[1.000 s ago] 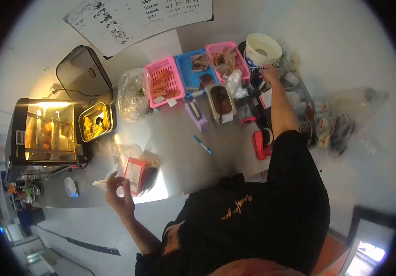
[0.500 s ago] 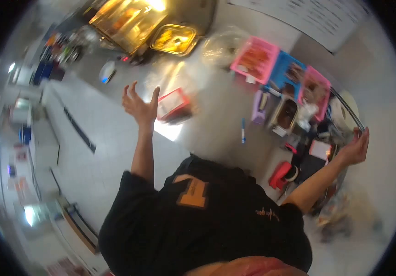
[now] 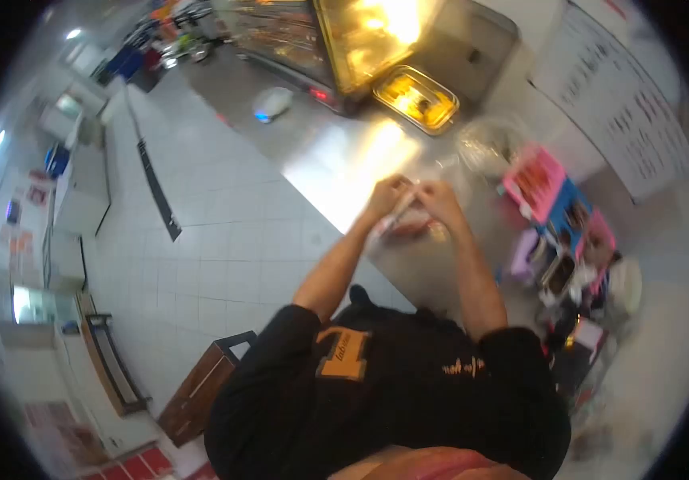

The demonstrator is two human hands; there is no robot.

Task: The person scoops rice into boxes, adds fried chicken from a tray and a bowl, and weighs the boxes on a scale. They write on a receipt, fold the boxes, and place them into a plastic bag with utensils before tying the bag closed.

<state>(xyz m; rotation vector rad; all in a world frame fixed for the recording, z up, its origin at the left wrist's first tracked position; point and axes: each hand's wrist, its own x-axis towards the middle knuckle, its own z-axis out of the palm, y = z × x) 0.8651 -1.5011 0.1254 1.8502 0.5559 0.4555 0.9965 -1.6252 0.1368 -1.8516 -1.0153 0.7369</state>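
Both hands have come together over the steel counter. My left hand (image 3: 387,198) has its fingers bent and closed at the top edge of a clear plastic bag. Close beside it, my right hand (image 3: 439,200) pinches the same edge. Below the hands lies the bag (image 3: 410,226), with something red and white in it, blurred by motion. What exactly each fingertip grips is too small to tell beyond the plastic.
A lit glass display case (image 3: 360,48) stands at the back, with a metal tray of yellow food (image 3: 416,99) beside it. Pink baskets (image 3: 535,182), a blue basket (image 3: 570,212) and a purple box (image 3: 523,254) are at the right. A white oval device (image 3: 272,104) sits on the left.
My right hand has moved from the far right, where it held dark tongs, to the bag. My left hand was spread and has closed at the bag. The view has turned.
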